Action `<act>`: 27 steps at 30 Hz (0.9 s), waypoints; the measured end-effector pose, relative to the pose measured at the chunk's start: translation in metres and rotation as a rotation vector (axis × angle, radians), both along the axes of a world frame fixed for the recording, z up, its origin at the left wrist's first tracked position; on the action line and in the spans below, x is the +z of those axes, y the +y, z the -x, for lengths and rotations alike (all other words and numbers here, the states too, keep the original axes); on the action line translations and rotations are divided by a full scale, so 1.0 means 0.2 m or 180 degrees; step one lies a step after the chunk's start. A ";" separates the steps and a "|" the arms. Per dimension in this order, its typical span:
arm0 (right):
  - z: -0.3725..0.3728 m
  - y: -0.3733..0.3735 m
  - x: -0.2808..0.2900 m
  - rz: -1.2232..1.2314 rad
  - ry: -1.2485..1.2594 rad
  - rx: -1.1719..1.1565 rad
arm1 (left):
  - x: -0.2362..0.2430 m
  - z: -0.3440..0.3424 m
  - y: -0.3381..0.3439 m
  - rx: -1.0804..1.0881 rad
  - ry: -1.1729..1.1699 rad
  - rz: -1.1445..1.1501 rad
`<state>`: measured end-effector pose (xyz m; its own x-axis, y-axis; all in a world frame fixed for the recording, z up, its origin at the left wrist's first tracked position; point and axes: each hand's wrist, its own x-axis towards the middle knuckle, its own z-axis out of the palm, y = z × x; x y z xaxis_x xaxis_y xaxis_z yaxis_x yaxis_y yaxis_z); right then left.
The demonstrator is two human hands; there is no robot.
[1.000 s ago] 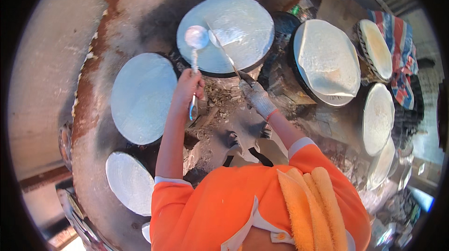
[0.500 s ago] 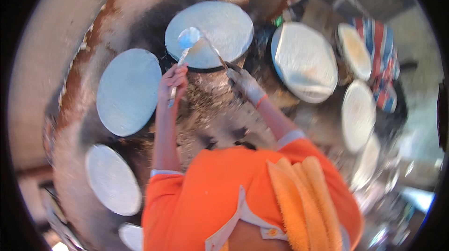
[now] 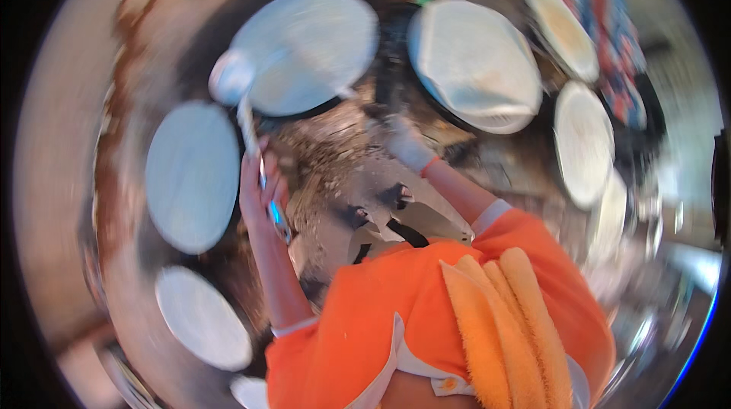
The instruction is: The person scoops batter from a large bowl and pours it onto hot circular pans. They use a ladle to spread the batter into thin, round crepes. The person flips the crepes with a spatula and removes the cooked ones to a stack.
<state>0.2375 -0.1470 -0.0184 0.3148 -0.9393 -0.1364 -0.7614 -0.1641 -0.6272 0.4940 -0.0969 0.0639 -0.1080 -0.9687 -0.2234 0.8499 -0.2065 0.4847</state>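
One ladle (image 3: 231, 78) has its bowl at the left edge of the round, pale-coated griddle (image 3: 316, 47), moved from over its surface earlier. The left hand (image 3: 263, 180) wraps its handle; I cannot tell the blurred, gloved right hand's (image 3: 408, 146) grip. Rightward lies a pale flatbread (image 3: 476, 59).

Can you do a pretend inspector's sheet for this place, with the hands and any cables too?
Surface: far round griddle and left round griddle have pale tops.
Job's things: ladle, its bowl at the far griddle's left edge; a pale sheet with a bent left edge covers most of the right round griddle.
Clutter: brown debris on the ground.
Hands: left hand grips the ladle's handle; gloved right hand too blurred to judge.
Cables: nothing seen.
Surroundings: striped cloth on the right; wall on the left.
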 end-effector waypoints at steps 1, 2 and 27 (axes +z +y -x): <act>-0.01 0.04 0.02 -0.0045 -0.0029 -0.0049 | -0.07 0.02 0.02 -0.0013 -0.0601 -0.0127; -0.02 0.09 0.05 -0.0084 -0.0068 -0.0098 | -0.17 0.06 0.03 -0.0078 -0.0865 -0.0058; 1.57 -0.25 0.56 0.2065 0.1105 0.0201 | 0.17 0.86 0.19 -0.0332 -0.0278 0.0004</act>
<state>-0.0769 -0.1960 0.0929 0.4108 -0.8465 0.3386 -0.8751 -0.4703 -0.1140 0.3215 -0.0590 0.0979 -0.1882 -0.9536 -0.2351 0.7784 -0.2908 0.5564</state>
